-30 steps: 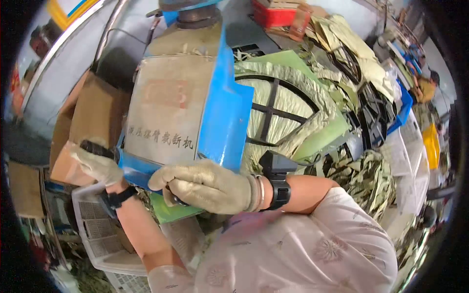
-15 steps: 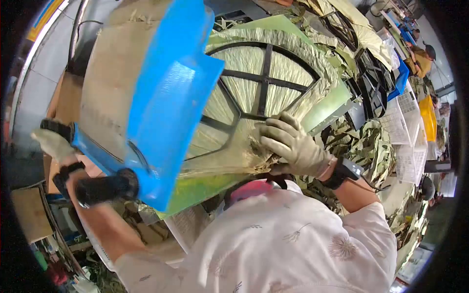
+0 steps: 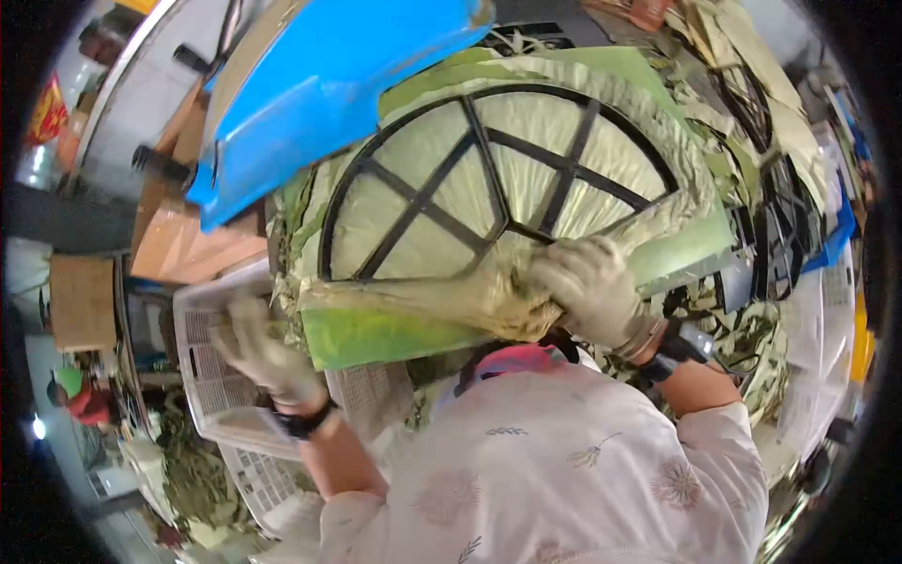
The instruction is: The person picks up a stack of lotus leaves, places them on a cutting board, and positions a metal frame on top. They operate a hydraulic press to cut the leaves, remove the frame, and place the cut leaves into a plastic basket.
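Note:
A black fan-shaped frame (image 3: 493,188) with crossing bars lies over a pale, pleated leaf-like sheet (image 3: 427,249), which sticks out crumpled around its curved edge. Both rest on a translucent green board (image 3: 357,338). My gloved right hand (image 3: 597,291) has its fingers curled over the sheet's gathered end, at the point of the fan. To the left of the board, my gloved left hand (image 3: 268,352) is raised above a white basket, blurred, fingers apart and holding nothing. Beyond the frame stands a tilted blue-covered panel (image 3: 310,122) with black handles (image 3: 162,164) along its left side.
A white plastic basket (image 3: 202,376) stands at the left, below a cardboard box (image 3: 202,240). Crumpled leaves (image 3: 742,362) and more black frames (image 3: 785,226) lie to the right. A person in red (image 3: 89,404) is far off at the left edge.
The blue panel has swung up and away, uncovering the whole fan frame. My left hand has left the area of the panel's handle and come down toward me. My right hand stays at the gathered end.

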A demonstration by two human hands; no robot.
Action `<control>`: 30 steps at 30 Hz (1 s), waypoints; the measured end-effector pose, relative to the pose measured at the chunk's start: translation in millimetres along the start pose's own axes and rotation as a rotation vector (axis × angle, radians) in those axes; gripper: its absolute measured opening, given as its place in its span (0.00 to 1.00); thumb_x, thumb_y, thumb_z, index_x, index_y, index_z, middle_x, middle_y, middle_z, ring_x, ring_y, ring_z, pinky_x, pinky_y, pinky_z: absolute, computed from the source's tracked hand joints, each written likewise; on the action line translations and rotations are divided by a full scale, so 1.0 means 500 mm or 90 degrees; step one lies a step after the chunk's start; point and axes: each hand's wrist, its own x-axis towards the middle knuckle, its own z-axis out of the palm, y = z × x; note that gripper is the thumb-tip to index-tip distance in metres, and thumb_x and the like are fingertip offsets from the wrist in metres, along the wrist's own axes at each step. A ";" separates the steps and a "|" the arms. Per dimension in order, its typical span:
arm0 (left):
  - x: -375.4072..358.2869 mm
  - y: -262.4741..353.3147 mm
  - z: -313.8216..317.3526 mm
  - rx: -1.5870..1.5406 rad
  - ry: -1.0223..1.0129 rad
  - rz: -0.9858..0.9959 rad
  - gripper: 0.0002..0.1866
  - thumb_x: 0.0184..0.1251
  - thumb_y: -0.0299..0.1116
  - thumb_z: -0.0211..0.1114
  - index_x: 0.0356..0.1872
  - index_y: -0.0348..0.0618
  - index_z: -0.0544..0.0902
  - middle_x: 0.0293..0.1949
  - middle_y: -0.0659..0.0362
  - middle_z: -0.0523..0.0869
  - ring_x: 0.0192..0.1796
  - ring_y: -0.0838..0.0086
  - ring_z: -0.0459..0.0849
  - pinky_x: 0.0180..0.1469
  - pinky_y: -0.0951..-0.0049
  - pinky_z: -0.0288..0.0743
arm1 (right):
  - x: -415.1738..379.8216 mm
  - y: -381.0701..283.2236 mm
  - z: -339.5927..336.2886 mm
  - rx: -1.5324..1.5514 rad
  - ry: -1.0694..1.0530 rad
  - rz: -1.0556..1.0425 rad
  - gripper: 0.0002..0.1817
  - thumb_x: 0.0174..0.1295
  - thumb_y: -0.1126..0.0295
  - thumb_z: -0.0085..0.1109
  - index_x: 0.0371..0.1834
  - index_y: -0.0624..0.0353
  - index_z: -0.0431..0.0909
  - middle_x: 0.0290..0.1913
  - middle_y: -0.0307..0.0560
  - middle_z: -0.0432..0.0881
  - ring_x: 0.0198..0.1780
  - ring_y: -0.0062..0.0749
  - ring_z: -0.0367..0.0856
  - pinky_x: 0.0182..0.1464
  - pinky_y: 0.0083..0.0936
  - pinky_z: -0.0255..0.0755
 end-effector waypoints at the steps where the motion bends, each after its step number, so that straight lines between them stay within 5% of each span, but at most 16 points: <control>1: -0.030 0.065 -0.009 -0.055 -0.083 -0.064 0.19 0.77 0.40 0.56 0.52 0.33 0.82 0.53 0.46 0.82 0.52 0.52 0.83 0.58 0.53 0.78 | 0.016 0.013 -0.018 0.064 -0.013 0.066 0.26 0.53 0.61 0.66 0.57 0.51 0.78 0.51 0.43 0.84 0.51 0.41 0.85 0.53 0.42 0.77; 2: -0.060 0.130 -0.018 -0.099 -0.160 -0.132 0.18 0.77 0.41 0.56 0.49 0.34 0.83 0.49 0.47 0.85 0.49 0.52 0.85 0.59 0.51 0.79 | 0.032 0.025 -0.030 0.128 -0.027 0.132 0.28 0.51 0.59 0.68 0.58 0.54 0.77 0.50 0.45 0.85 0.49 0.44 0.85 0.51 0.41 0.77; 5: -0.128 0.230 -0.003 -0.683 -0.300 -0.684 0.25 0.77 0.50 0.56 0.56 0.35 0.78 0.51 0.44 0.83 0.46 0.52 0.85 0.61 0.47 0.78 | 0.063 0.042 -0.038 0.160 -0.043 0.122 0.35 0.46 0.58 0.74 0.60 0.56 0.76 0.48 0.49 0.84 0.48 0.49 0.84 0.50 0.42 0.77; 8: -0.110 0.273 0.017 -0.828 -0.305 -0.948 0.35 0.78 0.52 0.55 0.72 0.33 0.65 0.60 0.39 0.77 0.51 0.53 0.84 0.62 0.49 0.79 | 0.056 0.048 -0.041 0.165 -0.063 0.100 0.38 0.43 0.57 0.76 0.62 0.55 0.75 0.49 0.48 0.84 0.50 0.47 0.83 0.50 0.41 0.77; 10: -0.094 0.274 0.026 -0.878 -0.194 -0.946 0.30 0.79 0.48 0.55 0.70 0.36 0.67 0.54 0.46 0.80 0.49 0.57 0.85 0.54 0.55 0.82 | 0.048 0.046 -0.046 0.122 -0.059 0.055 0.39 0.42 0.58 0.77 0.62 0.55 0.75 0.50 0.46 0.83 0.50 0.45 0.83 0.51 0.41 0.77; 11: -0.086 0.275 0.034 -0.931 -0.098 -0.937 0.25 0.80 0.44 0.55 0.68 0.39 0.69 0.49 0.54 0.83 0.47 0.62 0.86 0.46 0.61 0.86 | 0.043 0.051 -0.049 0.115 -0.067 0.047 0.38 0.42 0.60 0.77 0.61 0.54 0.76 0.51 0.45 0.83 0.50 0.45 0.83 0.53 0.41 0.77; 16: -0.079 0.231 0.088 -0.702 -0.029 -0.918 0.22 0.77 0.42 0.61 0.63 0.39 0.73 0.53 0.52 0.82 0.48 0.59 0.84 0.48 0.56 0.83 | 0.017 0.062 -0.048 0.103 -0.073 0.059 0.36 0.42 0.65 0.76 0.60 0.54 0.76 0.50 0.45 0.83 0.50 0.44 0.83 0.53 0.40 0.77; 17: -0.125 0.184 0.106 -0.505 -0.111 -0.630 0.22 0.78 0.41 0.60 0.63 0.38 0.73 0.52 0.52 0.83 0.48 0.60 0.84 0.48 0.58 0.83 | 0.012 0.065 -0.043 0.115 -0.089 0.057 0.36 0.42 0.66 0.76 0.60 0.53 0.76 0.50 0.45 0.83 0.50 0.44 0.83 0.53 0.40 0.77; 19: -0.105 0.177 0.126 -0.314 -0.169 -0.321 0.22 0.78 0.41 0.59 0.64 0.36 0.72 0.51 0.52 0.83 0.48 0.61 0.84 0.49 0.60 0.82 | 0.015 0.072 -0.056 0.156 -0.074 0.076 0.31 0.46 0.67 0.75 0.57 0.55 0.78 0.46 0.48 0.84 0.46 0.47 0.83 0.49 0.40 0.78; 22: 0.028 0.283 0.087 -0.349 0.054 -0.204 0.19 0.78 0.34 0.60 0.62 0.34 0.73 0.48 0.51 0.84 0.45 0.65 0.84 0.48 0.65 0.81 | 0.016 0.090 -0.089 0.244 0.060 0.191 0.25 0.50 0.67 0.73 0.54 0.57 0.80 0.41 0.54 0.83 0.41 0.52 0.83 0.44 0.41 0.78; 23: 0.059 0.319 0.070 -0.578 0.059 -0.328 0.18 0.76 0.31 0.62 0.61 0.34 0.75 0.46 0.50 0.85 0.43 0.65 0.84 0.48 0.65 0.80 | 0.011 0.101 -0.089 0.276 0.082 0.260 0.23 0.56 0.67 0.71 0.55 0.60 0.80 0.40 0.60 0.82 0.40 0.57 0.83 0.43 0.41 0.78; 24: 0.087 0.348 0.057 -0.809 0.063 -0.451 0.17 0.74 0.28 0.63 0.59 0.34 0.76 0.45 0.49 0.85 0.41 0.66 0.84 0.48 0.66 0.80 | -0.001 0.111 -0.104 0.336 0.051 0.387 0.22 0.61 0.68 0.69 0.58 0.59 0.80 0.41 0.54 0.85 0.40 0.46 0.85 0.43 0.36 0.79; 25: 0.115 0.361 0.049 -0.506 -0.004 -0.173 0.13 0.74 0.28 0.63 0.55 0.36 0.79 0.44 0.50 0.85 0.38 0.69 0.84 0.45 0.67 0.80 | -0.012 0.128 -0.097 0.569 0.141 0.463 0.20 0.64 0.68 0.67 0.58 0.60 0.80 0.40 0.49 0.85 0.38 0.37 0.84 0.41 0.32 0.78; 27: 0.096 0.416 0.079 -0.610 -0.107 -0.215 0.13 0.74 0.31 0.63 0.54 0.37 0.79 0.43 0.50 0.85 0.37 0.68 0.84 0.44 0.66 0.80 | -0.034 0.155 -0.127 0.754 0.246 0.561 0.18 0.70 0.66 0.63 0.58 0.64 0.79 0.40 0.36 0.83 0.33 0.18 0.76 0.34 0.21 0.73; 28: 0.080 0.443 0.098 -0.699 -0.223 -0.262 0.14 0.73 0.34 0.63 0.54 0.39 0.79 0.42 0.50 0.85 0.37 0.66 0.85 0.42 0.66 0.80 | -0.080 0.189 -0.133 0.697 0.249 0.613 0.16 0.71 0.64 0.62 0.54 0.64 0.79 0.39 0.36 0.83 0.29 0.18 0.75 0.32 0.20 0.71; 30: 0.037 0.462 0.153 -0.385 -0.333 0.022 0.19 0.66 0.39 0.65 0.53 0.40 0.81 0.53 0.47 0.79 0.52 0.54 0.82 0.54 0.57 0.78 | -0.153 0.217 -0.192 0.755 0.334 0.705 0.19 0.74 0.59 0.61 0.59 0.61 0.78 0.44 0.33 0.80 0.40 0.17 0.75 0.41 0.17 0.70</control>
